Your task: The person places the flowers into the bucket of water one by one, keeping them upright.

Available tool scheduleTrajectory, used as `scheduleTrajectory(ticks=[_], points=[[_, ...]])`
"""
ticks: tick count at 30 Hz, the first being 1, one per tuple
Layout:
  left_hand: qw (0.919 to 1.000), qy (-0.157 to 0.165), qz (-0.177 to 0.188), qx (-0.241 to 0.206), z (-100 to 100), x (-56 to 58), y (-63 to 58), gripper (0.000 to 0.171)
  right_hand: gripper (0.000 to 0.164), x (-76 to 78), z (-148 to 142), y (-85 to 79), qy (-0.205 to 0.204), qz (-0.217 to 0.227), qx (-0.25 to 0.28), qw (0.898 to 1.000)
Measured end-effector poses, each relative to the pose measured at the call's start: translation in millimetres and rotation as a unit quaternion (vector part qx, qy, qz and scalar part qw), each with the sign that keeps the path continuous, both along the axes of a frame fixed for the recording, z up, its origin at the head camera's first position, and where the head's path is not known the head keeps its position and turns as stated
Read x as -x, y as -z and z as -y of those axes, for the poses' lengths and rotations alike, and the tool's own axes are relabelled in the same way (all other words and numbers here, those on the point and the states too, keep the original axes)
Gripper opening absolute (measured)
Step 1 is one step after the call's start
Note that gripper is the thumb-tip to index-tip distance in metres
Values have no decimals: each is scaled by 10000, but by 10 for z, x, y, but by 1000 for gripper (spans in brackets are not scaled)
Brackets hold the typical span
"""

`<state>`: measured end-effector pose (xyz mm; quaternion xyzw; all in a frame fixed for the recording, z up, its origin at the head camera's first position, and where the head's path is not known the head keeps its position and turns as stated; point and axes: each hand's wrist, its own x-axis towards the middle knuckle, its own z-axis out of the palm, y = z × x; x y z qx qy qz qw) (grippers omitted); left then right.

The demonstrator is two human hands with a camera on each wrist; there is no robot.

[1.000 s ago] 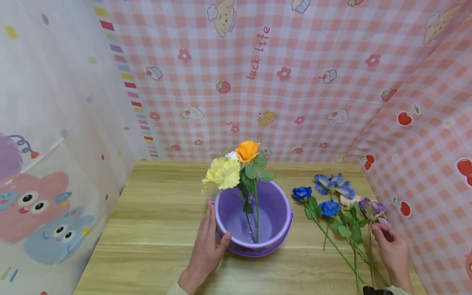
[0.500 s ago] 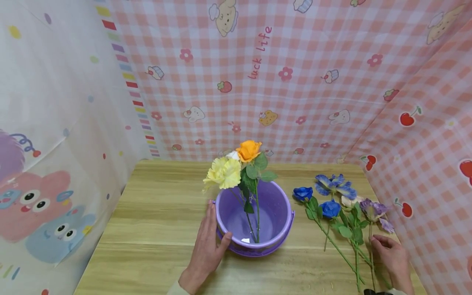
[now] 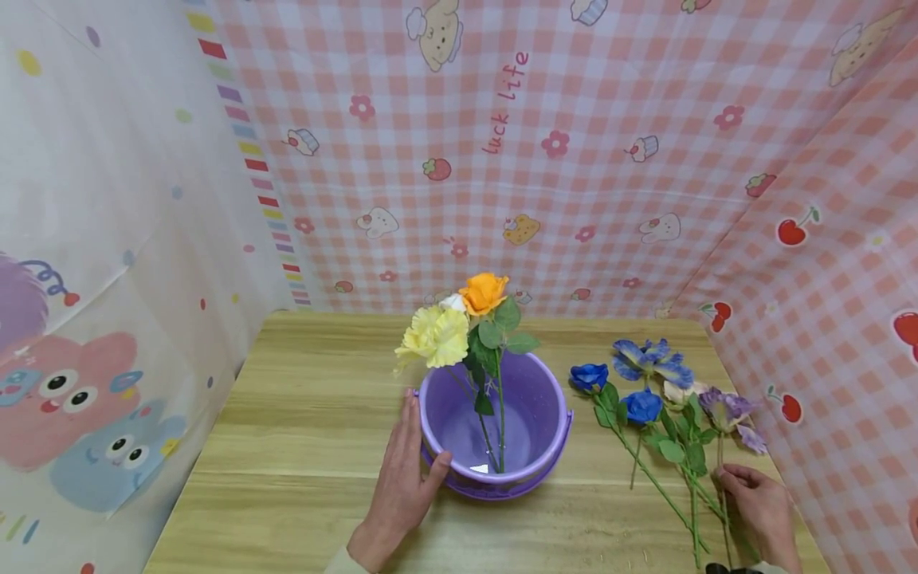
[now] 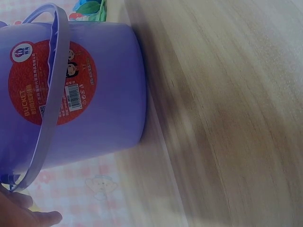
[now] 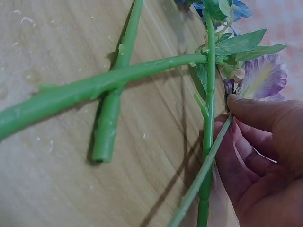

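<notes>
A purple bucket (image 3: 531,422) stands on the table, its label facing the left wrist camera. My left hand (image 3: 398,478) rests against its left side, fingers straight and thumb near the rim. Inside lean an orange rose (image 3: 484,294), a yellow ruffled flower (image 3: 434,336) and a small white bloom (image 3: 453,302) mostly behind them. At the right, my right hand (image 3: 762,504) pinches the thin stem of a purple flower (image 3: 726,408) between thumb and fingers. In the right wrist view that stem (image 5: 203,170) crosses a thicker green one.
Beside my right hand lie two blue roses (image 3: 641,406), a blue ruffled flower (image 3: 651,360) and a cream bloom (image 3: 681,391), their stems crossing. The wooden table (image 3: 308,422) meets a checked cloth (image 3: 559,191) behind and at the right. A white printed cloth (image 3: 143,279) hangs at the left.
My right hand has slid down from just under the purple flower's head to lower on its stem. The left hand and bucket stay in place.
</notes>
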<state>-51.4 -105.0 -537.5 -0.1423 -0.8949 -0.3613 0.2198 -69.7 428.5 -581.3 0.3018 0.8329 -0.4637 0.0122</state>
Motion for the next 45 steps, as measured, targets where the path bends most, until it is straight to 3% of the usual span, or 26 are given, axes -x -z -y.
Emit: scheduleTrajectory(ticks=[9,20,27,30,34,41,45], points=[[10000,40,-6,-66,-1,-6,-4,85,36,-32,-39,-30,29,-151,637,9979],[9999,33,-4,-106,1,-8,2,85,20,-28,-115,-56,-103,138,1010,9947],[9999,35,0,-114,2,-8,-4,85,18,-48,-101,-147,-437,152,805,9957],[10000,17,3,-95,3,-8,-6,85,15,-48,-76,-197,-380,167,828,9957],[9999,10,63,-88,-1,-13,-13,84,14,-45,-28,-272,-307,2,1166,9927],[9999,23,88,-119,-4,-12,-7,85,14,-30,44,-444,-580,-626,1453,9857],[9999,38,108,-127,-7,-16,-14,85,25,-31,107,-554,-488,-1074,1714,9781]])
